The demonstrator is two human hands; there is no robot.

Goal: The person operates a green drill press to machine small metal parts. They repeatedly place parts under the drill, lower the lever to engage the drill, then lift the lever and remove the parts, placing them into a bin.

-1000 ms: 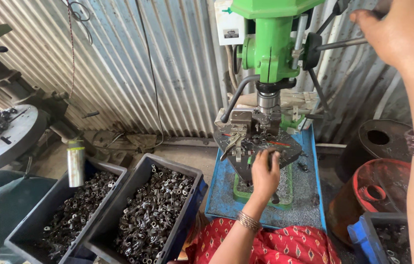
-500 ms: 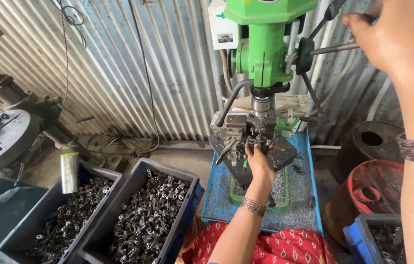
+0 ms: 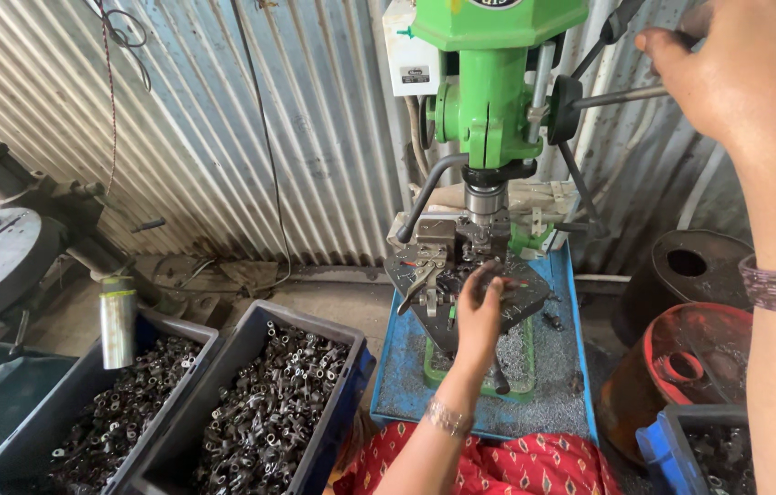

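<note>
While the left hand (image 3: 480, 307) reaches onto the dark drill table (image 3: 521, 298), its fingers are curled around a small metal part, mostly hidden, under the spindle (image 3: 484, 203). Such a part looks hard, light and likely oily, best pinched by its sides, clear of the bit. Up high, the right hand (image 3: 745, 69) is closed around the feed handle (image 3: 612, 94) of the green drill press (image 3: 493, 82). Left of the blue stand (image 3: 406, 367), two dark bins (image 3: 347, 353) hold similar parts.
</note>
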